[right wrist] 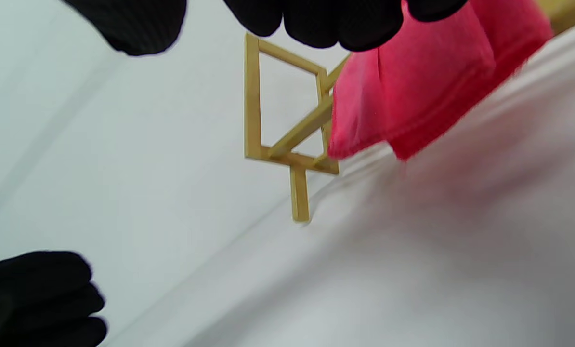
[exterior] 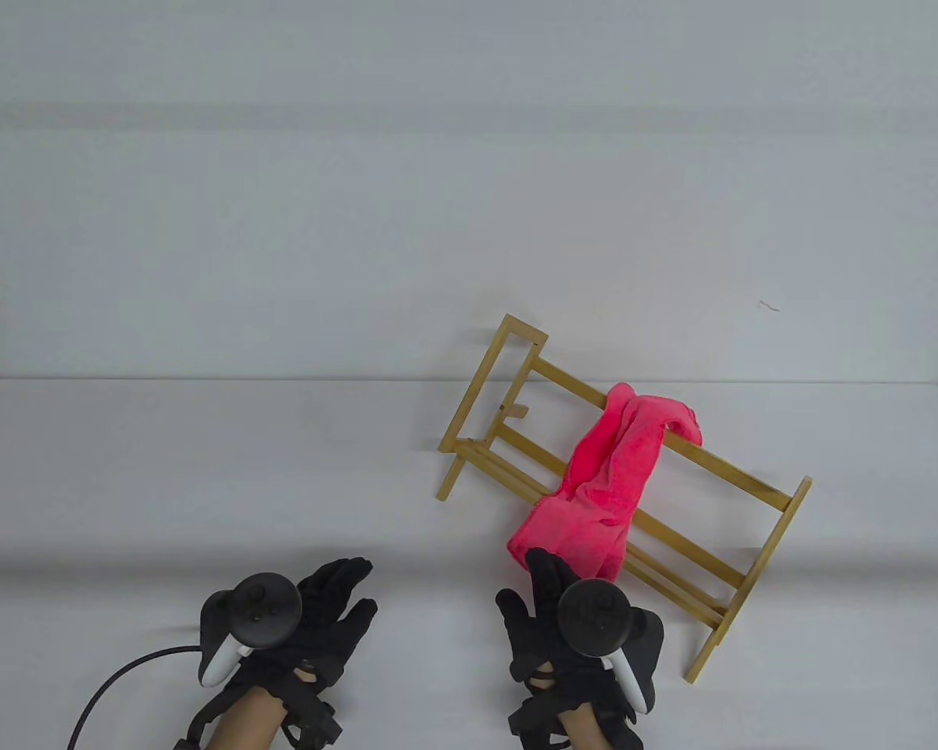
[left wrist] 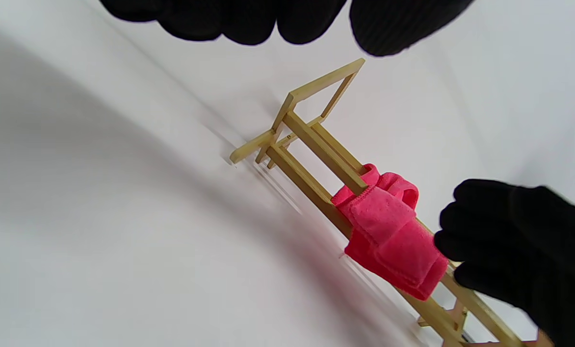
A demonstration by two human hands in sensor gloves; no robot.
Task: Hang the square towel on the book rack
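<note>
A wooden book rack (exterior: 508, 375) stands on the white table at right of centre. A pink square towel (exterior: 617, 469) hangs over its top rail and drapes down the front to the table. It also shows in the left wrist view (left wrist: 388, 231) and the right wrist view (right wrist: 427, 82). My right hand (exterior: 543, 586) is open and empty, fingers spread, just in front of the towel's lower edge. My left hand (exterior: 336, 601) is open and empty on the near table, left of the rack. The rack shows in the left wrist view (left wrist: 311, 140) and the right wrist view (right wrist: 254, 96).
A black cable (exterior: 117, 680) runs from my left hand to the bottom left. The white table (exterior: 164, 469) meets a white wall behind the rack.
</note>
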